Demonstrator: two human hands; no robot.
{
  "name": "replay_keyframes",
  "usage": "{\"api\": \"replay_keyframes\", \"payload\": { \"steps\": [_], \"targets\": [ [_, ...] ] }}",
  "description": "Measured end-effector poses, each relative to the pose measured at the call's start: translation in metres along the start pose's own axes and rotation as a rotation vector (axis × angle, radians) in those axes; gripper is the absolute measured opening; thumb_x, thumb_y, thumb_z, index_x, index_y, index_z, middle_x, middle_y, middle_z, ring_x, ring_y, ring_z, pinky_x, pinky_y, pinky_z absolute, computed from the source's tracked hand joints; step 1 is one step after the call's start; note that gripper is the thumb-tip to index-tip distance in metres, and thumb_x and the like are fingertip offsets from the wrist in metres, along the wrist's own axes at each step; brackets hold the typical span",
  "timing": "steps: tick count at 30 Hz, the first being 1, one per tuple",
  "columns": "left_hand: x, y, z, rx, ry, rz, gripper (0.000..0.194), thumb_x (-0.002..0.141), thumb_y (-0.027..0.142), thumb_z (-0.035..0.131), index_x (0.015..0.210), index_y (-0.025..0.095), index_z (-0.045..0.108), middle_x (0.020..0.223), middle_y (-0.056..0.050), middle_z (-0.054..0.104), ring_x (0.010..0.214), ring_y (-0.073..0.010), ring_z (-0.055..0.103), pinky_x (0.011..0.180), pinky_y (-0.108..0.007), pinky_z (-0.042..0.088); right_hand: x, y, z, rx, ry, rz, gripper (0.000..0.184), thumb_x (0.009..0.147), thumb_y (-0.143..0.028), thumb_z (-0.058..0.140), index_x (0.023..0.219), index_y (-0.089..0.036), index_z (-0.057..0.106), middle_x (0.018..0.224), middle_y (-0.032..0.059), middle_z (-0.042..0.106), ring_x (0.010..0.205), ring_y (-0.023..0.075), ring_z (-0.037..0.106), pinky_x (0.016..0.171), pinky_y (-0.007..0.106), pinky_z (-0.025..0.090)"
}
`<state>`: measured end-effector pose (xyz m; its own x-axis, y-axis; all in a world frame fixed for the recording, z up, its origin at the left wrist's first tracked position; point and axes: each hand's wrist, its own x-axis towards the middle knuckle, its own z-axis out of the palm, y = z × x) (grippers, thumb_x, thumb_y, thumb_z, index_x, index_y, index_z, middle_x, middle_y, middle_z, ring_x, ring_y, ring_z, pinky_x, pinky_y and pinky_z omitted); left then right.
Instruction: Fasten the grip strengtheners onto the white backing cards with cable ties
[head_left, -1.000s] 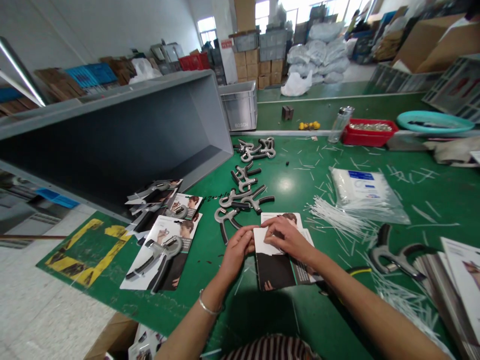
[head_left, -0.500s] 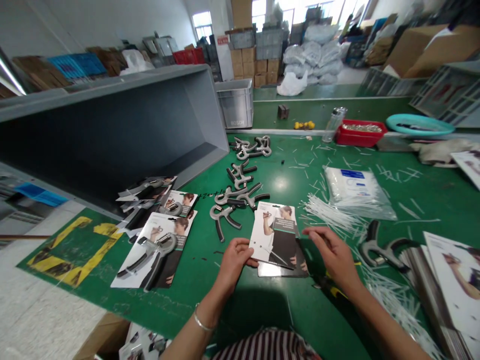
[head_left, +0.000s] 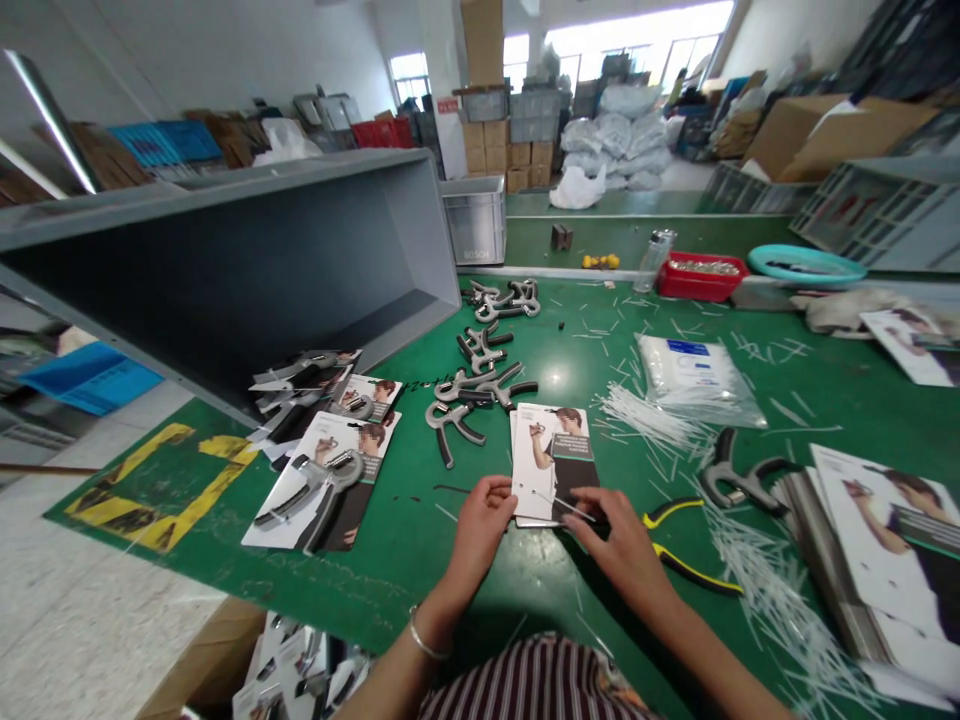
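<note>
A printed backing card [head_left: 551, 455] lies on the green table [head_left: 600, 350] on top of another card. My left hand [head_left: 480, 525] pinches the card's near left edge. My right hand [head_left: 619, 545] rests at the card's near right corner, fingers pinched on a thin white cable tie [head_left: 570, 508] that lies across the card. Loose grey and black hand grippers [head_left: 469, 400] lie just beyond the card.
Finished cards with grippers [head_left: 322, 470] are stacked at left beside a big grey bin [head_left: 247, 270]. Yellow-handled pliers [head_left: 686, 560] lie right of my hand. White cable ties [head_left: 652, 420], a plastic bag [head_left: 694, 370], a card stack [head_left: 885, 540] and a red tray [head_left: 701, 277] fill the right.
The card was turned printed side up. My right hand went out to the right, then came back to the card's near corner with a cable tie. The left hand kept its hold.
</note>
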<state>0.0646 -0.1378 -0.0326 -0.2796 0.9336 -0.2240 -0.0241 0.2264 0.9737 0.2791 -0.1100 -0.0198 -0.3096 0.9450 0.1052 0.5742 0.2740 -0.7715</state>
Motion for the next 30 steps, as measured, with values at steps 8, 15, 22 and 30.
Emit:
{"api": "replay_keyframes", "payload": {
  "steps": [8,15,22,30],
  "targets": [
    [-0.01,-0.011,0.005,-0.045,-0.024,0.06,0.041,0.076,0.03,0.069,0.114,0.015,0.062,0.084,-0.003,0.062,0.067,-0.0134,0.06,0.058,-0.025,0.054,0.02,-0.013,0.009,-0.071,-0.012,0.0,0.013,0.092,-0.03,0.055,0.094,-0.021,0.064,0.093,0.0052,0.069,0.087,0.0229,0.061,0.08,0.037,0.046],
    [-0.006,-0.015,0.007,0.025,-0.05,0.083,0.041,0.077,0.029,0.068,0.116,0.017,0.065,0.087,-0.002,0.059,0.064,-0.0113,0.058,0.058,-0.025,0.056,0.016,-0.011,0.009,-0.231,-0.095,-0.137,0.011,0.091,-0.025,0.06,0.099,-0.02,0.064,0.099,0.0065,0.069,0.093,0.0239,0.058,0.085,0.038,0.04],
    [0.001,-0.009,0.007,0.015,-0.072,0.033,0.037,0.081,0.04,0.066,0.11,0.017,0.062,0.074,0.002,0.062,0.051,-0.0116,0.061,0.05,-0.023,0.051,0.018,-0.009,0.017,-0.099,-0.041,-0.012,0.019,0.095,-0.027,0.053,0.079,-0.021,0.062,0.081,0.0034,0.067,0.083,0.0213,0.057,0.076,0.033,0.04],
    [0.013,-0.002,0.006,0.064,-0.111,-0.027,0.033,0.08,0.048,0.068,0.089,0.018,0.058,0.06,0.003,0.063,0.043,-0.0153,0.063,0.041,-0.022,0.045,0.033,-0.009,0.022,-0.132,-0.13,-0.063,0.008,0.092,-0.025,0.058,0.089,-0.021,0.065,0.087,0.0042,0.068,0.086,0.0227,0.059,0.078,0.035,0.041]
  ]
}}
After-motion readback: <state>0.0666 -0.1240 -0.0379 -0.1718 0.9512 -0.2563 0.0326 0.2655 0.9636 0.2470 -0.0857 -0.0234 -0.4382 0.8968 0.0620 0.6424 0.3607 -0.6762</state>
